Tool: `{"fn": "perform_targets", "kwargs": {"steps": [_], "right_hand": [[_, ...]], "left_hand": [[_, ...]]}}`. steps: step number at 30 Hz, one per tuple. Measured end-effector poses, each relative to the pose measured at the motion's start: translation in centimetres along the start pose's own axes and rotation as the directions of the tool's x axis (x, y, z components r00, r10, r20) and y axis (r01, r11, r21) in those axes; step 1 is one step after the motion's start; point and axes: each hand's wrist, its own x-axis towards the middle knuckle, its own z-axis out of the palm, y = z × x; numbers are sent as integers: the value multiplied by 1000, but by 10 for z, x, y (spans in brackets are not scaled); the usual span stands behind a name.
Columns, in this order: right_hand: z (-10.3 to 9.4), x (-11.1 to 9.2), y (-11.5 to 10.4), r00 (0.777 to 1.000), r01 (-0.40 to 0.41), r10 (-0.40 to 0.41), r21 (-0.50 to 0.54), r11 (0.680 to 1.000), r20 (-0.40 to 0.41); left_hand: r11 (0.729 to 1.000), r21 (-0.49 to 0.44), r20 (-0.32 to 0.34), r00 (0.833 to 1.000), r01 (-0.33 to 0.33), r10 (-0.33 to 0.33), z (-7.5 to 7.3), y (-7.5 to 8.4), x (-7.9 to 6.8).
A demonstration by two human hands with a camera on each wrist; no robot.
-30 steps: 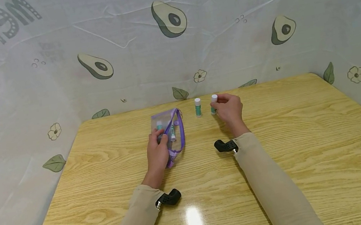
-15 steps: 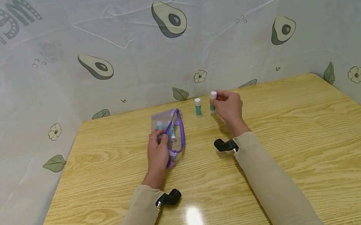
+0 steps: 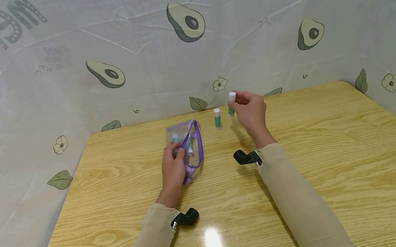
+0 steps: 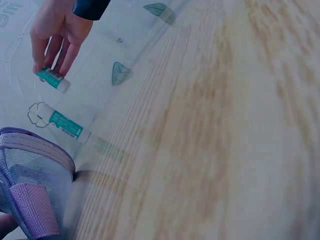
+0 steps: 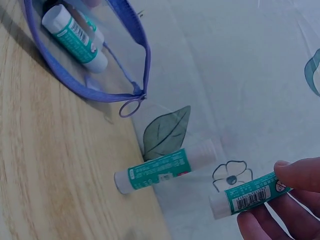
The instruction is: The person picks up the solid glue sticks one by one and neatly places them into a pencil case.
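Observation:
My right hand point(image 3: 251, 111) holds a green-labelled glue stick point(image 5: 252, 197) with a white cap, pinched between thumb and fingers and raised off the table. A second glue stick point(image 3: 217, 119) stands upright on the tabletop, left of that hand and apart from it. My left hand point(image 3: 173, 167) grips the near-left side of a see-through pouch point(image 3: 200, 148) with purple trim. The pouch's mouth gapes open toward the right. Inside lie glue sticks point(image 5: 75, 37); two can be made out, one partly hidden behind the other in the right wrist view.
All this rests on a wood-grain table point(image 3: 322, 156). A pale cloth point(image 3: 150, 83) printed with avocados hangs along the back and sides, close behind the standing glue stick. A ring pull point(image 5: 131, 107) hangs at the pouch's corner.
My right hand has lifted its glue stick up off the table and slightly away from me. My left hand, the pouch and the standing glue stick stay in place.

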Motion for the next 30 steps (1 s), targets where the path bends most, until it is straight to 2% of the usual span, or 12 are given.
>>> {"fn": "perform_targets", "kwargs": {"steps": [8, 30], "right_hand": [[-1, -3, -11, 1000, 31, -31, 25, 999, -4], [1, -13, -21, 995, 97, -97, 23, 995, 0]], "left_hand": [[1000, 10, -1, 1000, 10, -10, -2, 2, -1], [999, 34, -21, 1000, -4, 5, 2, -2, -3]]}}
